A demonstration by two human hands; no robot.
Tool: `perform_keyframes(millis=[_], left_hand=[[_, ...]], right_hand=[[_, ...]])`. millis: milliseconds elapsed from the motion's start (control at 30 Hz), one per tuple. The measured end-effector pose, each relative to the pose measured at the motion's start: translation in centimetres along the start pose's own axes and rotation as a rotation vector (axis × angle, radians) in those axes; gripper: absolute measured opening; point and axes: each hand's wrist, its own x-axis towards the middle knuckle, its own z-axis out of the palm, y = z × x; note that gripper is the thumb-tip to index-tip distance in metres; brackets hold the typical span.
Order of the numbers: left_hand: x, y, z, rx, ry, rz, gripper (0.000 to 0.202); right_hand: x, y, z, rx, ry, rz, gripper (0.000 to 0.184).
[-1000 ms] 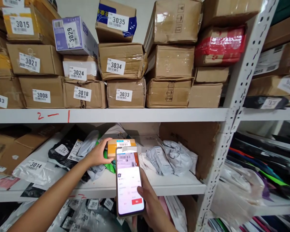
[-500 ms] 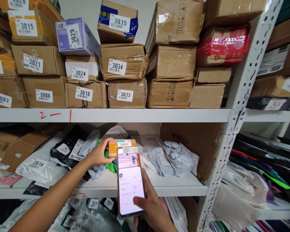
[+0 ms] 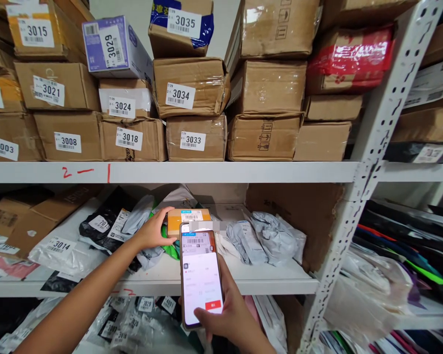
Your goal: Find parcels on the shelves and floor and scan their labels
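Observation:
My left hand (image 3: 152, 233) reaches onto the middle shelf and grips the left end of a small orange-brown parcel (image 3: 177, 221) with a white barcode label. My right hand (image 3: 232, 314) holds a smartphone (image 3: 201, 278) upright in front of that parcel, its thumb resting on the lower part of the screen near a red button. The phone's screen shows a barcode picture at the top and a white form below. The parcel's lower half is hidden behind the phone. A green bag (image 3: 170, 248) lies under the parcel.
Grey poly mailers (image 3: 269, 238) and black and white bags (image 3: 96, 228) lie on the middle shelf (image 3: 266, 282). Numbered cardboard boxes (image 3: 192, 140) are stacked on the upper shelf (image 3: 206, 172). A white perforated upright (image 3: 358, 196) stands at right, with more bags beyond.
The view has tilted down slightly. My right thumb has moved lower on the phone's screen, and the red button shows again. My left hand stays on the parcel.

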Motion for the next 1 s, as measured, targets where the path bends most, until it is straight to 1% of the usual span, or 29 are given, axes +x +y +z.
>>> perform_keyframes(millis=[133, 433, 600, 700, 767, 900, 1000], left_hand=[[0.0, -0.1, 0.1, -0.005, 0.005, 0.016, 0.087], [0.0, -0.2, 0.1, 0.006, 0.006, 0.016, 0.088], [0.0, -0.1, 0.1, 0.007, 0.003, 0.019, 0.087], [0.1, -0.1, 0.1, 0.001, 0.001, 0.017, 0.087], [0.0, -0.2, 0.1, 0.001, 0.001, 0.018, 0.088], [0.1, -0.4, 0.2, 0.019, 0.020, 0.045, 0.087], [0.1, -0.6, 0.3, 0.028, 0.028, 0.062, 0.085]], right_hand=[[-0.1, -0.2, 0.2, -0.022, -0.001, 0.004, 0.100], [-0.2, -0.8, 0.5, -0.049, -0.004, 0.007, 0.092], [-0.2, -1.1, 0.4, -0.053, -0.019, 0.006, 0.094], [-0.2, -1.2, 0.2, -0.038, -0.038, 0.017, 0.099], [-0.3, -1.0, 0.1, -0.022, -0.055, 0.014, 0.101], [-0.5, 0.1, -0.6, 0.026, -0.089, -0.040, 0.102], [-1.0, 1.0, -1.2, 0.115, -0.127, -0.071, 0.105]])
